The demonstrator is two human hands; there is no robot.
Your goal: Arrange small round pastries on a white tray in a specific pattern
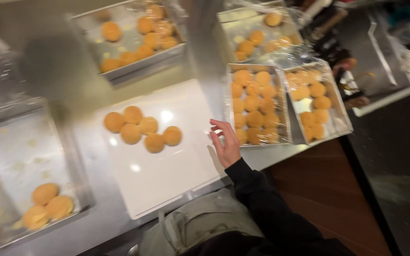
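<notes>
— Where is your hand just now?

— My right hand hovers over the right edge of the white board, fingers spread loosely and the grip open, holding nothing. My left hand is out of view.

— What lies nearest to it?

— Six round golden buns sit in a cluster on the far left part of the board, well apart from my fingers. Just right of my hand is a metal tray packed with buns under clear film; my fingertips are close to its left wall, though I cannot tell whether they touch.

— How much open room is there?

— The near and right parts of the board are bare, so there is space under my palm. The board's near corner overhangs the near edge of the counter. A second film-covered tray presses against the first on the right, close to the counter's right edge.

— And farther off?

— Two more trays of buns stand at the far side, one left and one right, and a near-left tray holds three buns in its near corner.
</notes>
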